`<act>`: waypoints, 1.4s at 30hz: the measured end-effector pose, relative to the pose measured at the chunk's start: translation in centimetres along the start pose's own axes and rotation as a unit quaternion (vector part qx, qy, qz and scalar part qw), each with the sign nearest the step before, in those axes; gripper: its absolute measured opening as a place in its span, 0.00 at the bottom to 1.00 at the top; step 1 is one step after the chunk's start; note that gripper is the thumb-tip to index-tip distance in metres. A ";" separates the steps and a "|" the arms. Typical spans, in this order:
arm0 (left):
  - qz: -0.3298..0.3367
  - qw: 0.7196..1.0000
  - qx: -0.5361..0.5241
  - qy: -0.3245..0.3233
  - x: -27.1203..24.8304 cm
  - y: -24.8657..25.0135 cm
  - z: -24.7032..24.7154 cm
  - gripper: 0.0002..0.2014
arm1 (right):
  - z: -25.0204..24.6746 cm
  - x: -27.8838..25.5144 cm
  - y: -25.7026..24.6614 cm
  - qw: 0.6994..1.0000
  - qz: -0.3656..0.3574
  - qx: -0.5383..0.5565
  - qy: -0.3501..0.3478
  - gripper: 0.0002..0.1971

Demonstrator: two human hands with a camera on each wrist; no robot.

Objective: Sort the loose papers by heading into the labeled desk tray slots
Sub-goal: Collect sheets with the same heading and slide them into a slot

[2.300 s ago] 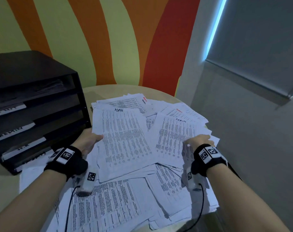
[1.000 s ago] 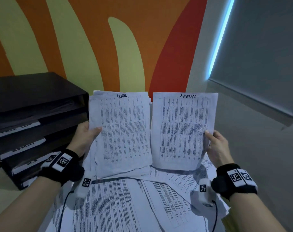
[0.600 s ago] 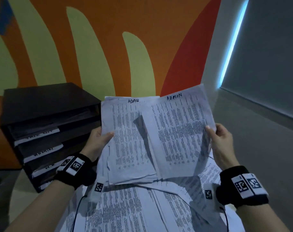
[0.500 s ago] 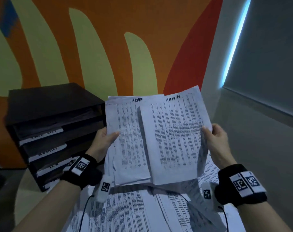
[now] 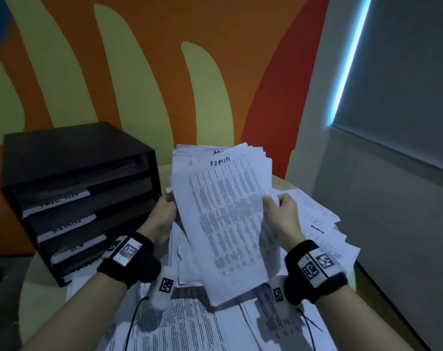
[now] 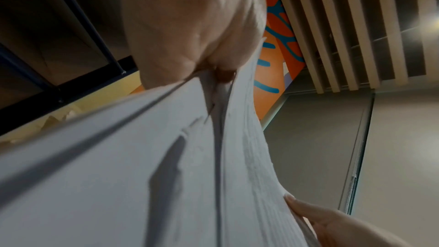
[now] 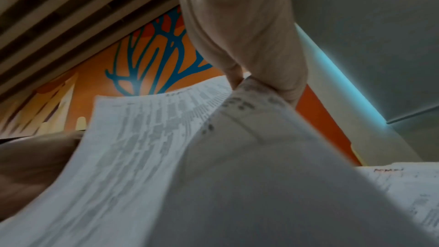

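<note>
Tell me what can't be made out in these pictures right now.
- Tray labels, head view: upside down, dim, mostly unreadable.
- Rear sheet's heading, head view: cut off by the front ADMIN stack.
- Left hand fingers, head view: behind the stack.
- Printed text, right wrist view: motion-blurred.

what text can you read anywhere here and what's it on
"ADMIN": handwritten atop the front sheet of the held stack, gripped by the left hand and right hand.
"ADMIN": on a loose sheet on the table, seen tilted.
"ADMIN": upside down on the tray's second label.
Other tray labels, the sheet behind, printed body text: too blurred to read.
</note>
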State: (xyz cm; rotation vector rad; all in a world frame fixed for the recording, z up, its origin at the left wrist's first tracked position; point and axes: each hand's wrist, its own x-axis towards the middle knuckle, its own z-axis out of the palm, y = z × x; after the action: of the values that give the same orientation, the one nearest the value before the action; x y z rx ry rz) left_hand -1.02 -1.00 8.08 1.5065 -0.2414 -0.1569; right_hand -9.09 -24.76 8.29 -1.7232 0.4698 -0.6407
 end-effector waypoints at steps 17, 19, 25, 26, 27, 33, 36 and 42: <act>-0.132 0.990 0.054 -0.003 1.0 -5.8 -2.6 0.21 | -9.0 5.0 10.0 0.919 0.217 -0.310 0.107 0.23; -0.136 0.989 0.052 -0.006 1.2 -6.0 -2.6 0.21 | -11.6 5.5 11.6 0.905 0.232 -0.347 0.085 0.26; -0.129 0.990 0.043 -0.024 2.3 -6.1 -1.4 0.15 | -12.9 7.2 13.7 0.907 0.211 -0.363 0.010 0.35; -0.127 0.991 0.038 -0.027 2.5 -6.2 -1.1 0.15 | -12.6 7.7 13.7 0.909 0.207 -0.362 0.007 0.35; -0.123 0.991 0.034 -0.031 2.6 -6.1 -0.8 0.15 | -12.3 8.0 13.6 0.911 0.201 -0.359 0.003 0.36; -0.118 0.991 0.039 -0.048 3.1 -6.3 0.2 0.14 | -11.0 10.1 13.7 0.903 0.176 -0.393 -0.016 0.34; -0.117 0.991 0.041 -0.048 3.4 -6.6 0.2 0.14 | -10.6 10.9 14.3 0.887 0.180 -0.425 -0.023 0.38; -0.122 0.990 0.051 -0.049 3.9 -7.3 0.0 0.14 | -10.1 11.4 14.1 0.877 0.192 -0.438 -0.038 0.19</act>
State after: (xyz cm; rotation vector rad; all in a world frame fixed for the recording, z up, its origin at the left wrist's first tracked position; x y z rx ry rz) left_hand 3.04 -2.42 1.03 1.6294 -0.1434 -0.4199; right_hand -6.51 -42.72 -1.70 -2.3841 1.1345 -0.0341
